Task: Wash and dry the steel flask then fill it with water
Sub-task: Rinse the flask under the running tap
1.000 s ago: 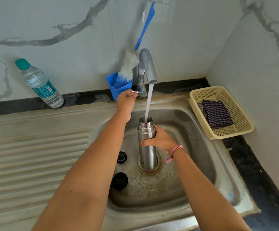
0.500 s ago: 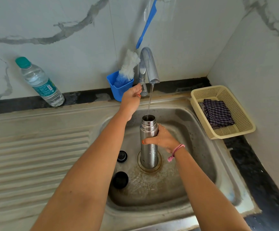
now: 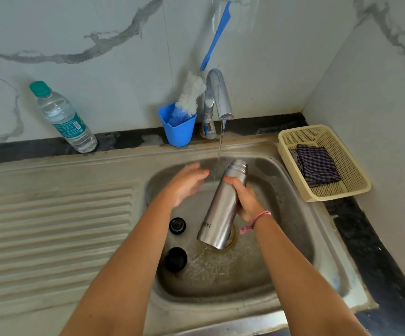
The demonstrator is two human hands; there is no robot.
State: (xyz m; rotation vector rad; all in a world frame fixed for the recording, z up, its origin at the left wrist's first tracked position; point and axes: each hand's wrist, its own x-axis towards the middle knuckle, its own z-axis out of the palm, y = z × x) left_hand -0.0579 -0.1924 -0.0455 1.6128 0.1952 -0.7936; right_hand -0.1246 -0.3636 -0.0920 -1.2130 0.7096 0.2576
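Steel flask (image 3: 222, 207): uncapped, tilted mouth-away over the sink (image 3: 293, 238) drain, gripped mid-body by right hand (image 3: 243, 201). Left hand (image 3: 187, 184): spread, empty, just left of flask neck. Tap (image 3: 218, 95): thin trickle falling between the hands. Advice, judged: palm the mouth, shake the water inside, then pour out; keep the wet body firmly held. Two black caps (image 3: 176, 259) lie below left hand.

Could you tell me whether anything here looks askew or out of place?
The silver steel flask, gripped by the right hand, tilts with its mouth right of the thin tap stream, so the water misses it. Two black round caps lie in the steel sink.
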